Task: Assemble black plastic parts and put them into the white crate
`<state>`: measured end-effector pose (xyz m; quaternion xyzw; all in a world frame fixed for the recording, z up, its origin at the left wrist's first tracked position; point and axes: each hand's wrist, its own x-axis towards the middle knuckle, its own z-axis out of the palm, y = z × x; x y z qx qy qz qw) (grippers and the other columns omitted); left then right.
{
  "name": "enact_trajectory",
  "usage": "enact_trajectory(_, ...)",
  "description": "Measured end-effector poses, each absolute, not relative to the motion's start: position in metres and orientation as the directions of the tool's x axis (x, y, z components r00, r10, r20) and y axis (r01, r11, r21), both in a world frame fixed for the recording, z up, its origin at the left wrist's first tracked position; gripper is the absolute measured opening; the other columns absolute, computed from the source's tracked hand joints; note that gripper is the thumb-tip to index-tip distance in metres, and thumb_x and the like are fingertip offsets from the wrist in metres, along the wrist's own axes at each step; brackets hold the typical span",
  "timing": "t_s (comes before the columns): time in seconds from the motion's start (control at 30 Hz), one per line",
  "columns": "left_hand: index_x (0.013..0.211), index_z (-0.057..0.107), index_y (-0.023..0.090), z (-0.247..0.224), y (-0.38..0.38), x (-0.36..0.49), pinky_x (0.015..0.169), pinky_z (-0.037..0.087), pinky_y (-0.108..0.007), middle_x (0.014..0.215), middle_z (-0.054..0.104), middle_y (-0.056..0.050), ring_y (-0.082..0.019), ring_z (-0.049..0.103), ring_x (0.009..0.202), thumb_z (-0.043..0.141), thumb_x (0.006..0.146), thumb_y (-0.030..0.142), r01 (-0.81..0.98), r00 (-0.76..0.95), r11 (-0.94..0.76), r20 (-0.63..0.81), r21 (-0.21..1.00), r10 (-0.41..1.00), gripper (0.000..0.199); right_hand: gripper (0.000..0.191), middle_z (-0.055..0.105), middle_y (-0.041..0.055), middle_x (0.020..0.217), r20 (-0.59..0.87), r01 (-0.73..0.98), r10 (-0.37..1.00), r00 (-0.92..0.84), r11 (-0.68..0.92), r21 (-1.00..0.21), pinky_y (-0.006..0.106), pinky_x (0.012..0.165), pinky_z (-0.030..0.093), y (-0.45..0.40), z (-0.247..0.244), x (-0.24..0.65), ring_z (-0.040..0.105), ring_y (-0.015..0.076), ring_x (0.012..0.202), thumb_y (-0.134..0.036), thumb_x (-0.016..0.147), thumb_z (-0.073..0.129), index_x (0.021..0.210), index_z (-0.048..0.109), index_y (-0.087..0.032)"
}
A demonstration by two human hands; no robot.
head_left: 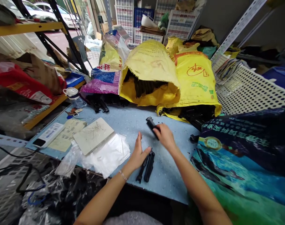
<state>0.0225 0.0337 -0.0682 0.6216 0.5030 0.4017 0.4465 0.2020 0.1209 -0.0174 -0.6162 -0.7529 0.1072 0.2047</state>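
My right hand [165, 137] is closed round a long black plastic part [151, 123], whose far end sticks out past the fingers over the blue tabletop [135, 118]. To its left, my left hand [139, 153] has its thumb and fingers apart and grips nothing. Just below that hand, two slim black plastic parts [149, 167] lie side by side near the table's front edge. What exactly these black parts are, I cannot make out. Left of my hands sit a stack of thin white plastic bags [114, 153] and a worn pale board [94, 134].
Behind the table's middle, an open yellow sack [151, 62] holds dark parts; another yellow sack [195, 81] and a purple sack [104, 82] flank it. A teal sack [241, 175] stands at right. A white device [49, 135], keys [74, 113] and a jar [74, 97] lie left.
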Motion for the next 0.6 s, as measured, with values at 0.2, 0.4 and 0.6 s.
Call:
enact_trajectory(0.2, 0.151, 0.022, 0.023, -0.035, 0.042, 0.017, 0.123, 0.013, -0.044, 0.160, 0.022, -0.008, -0.026, 0.014, 0.149, 0.045, 0.096, 0.048, -0.077, 0.189, 0.001, 0.014, 0.997, 0.982, 0.065, 0.030, 0.061, 0.0065, 0.092, 0.298, 0.556, 0.925, -0.235, 0.380, -0.739, 0.034, 0.077, 0.045, 0.051, -0.014, 0.176, 0.058, 0.0215, 0.085, -0.043, 0.099, 0.037, 0.103, 0.060, -0.024)
enact_trajectory(0.4, 0.151, 0.026, 0.022, -0.033, 0.026, 0.010, 0.124, 0.010, -0.044, 0.161, 0.021, -0.008, -0.027, 0.014, 0.149, 0.055, 0.091, 0.045, -0.032, 0.203, -0.038, 0.044, 0.999, 0.978, 0.070, 0.044, 0.058, 0.0044, 0.072, 0.211, 0.712, 0.941, -0.264, 0.338, -0.616, 0.030, 0.066, 0.039, 0.083, -0.014, 0.173, 0.055, 0.0201, 0.070, -0.049, 0.100, 0.025, 0.079, 0.054, -0.023)
enact_trajectory(0.6, 0.146, 0.038, 0.023, -0.033, 0.037, 0.003, 0.121, 0.019, -0.041, 0.153, 0.039, -0.007, -0.025, 0.028, 0.145, 0.043, 0.096, 0.045, 0.035, 0.038, 0.020, -0.022, 0.999, 0.999, 0.054, 0.043, 0.062, 0.0053, 0.081, 0.080, 0.731, 0.902, -0.424, 0.392, -0.559, 0.028, 0.064, 0.038, 0.010, -0.030, 0.158, 0.057, 0.0193, 0.074, -0.051, 0.100, 0.029, 0.083, 0.054, -0.021)
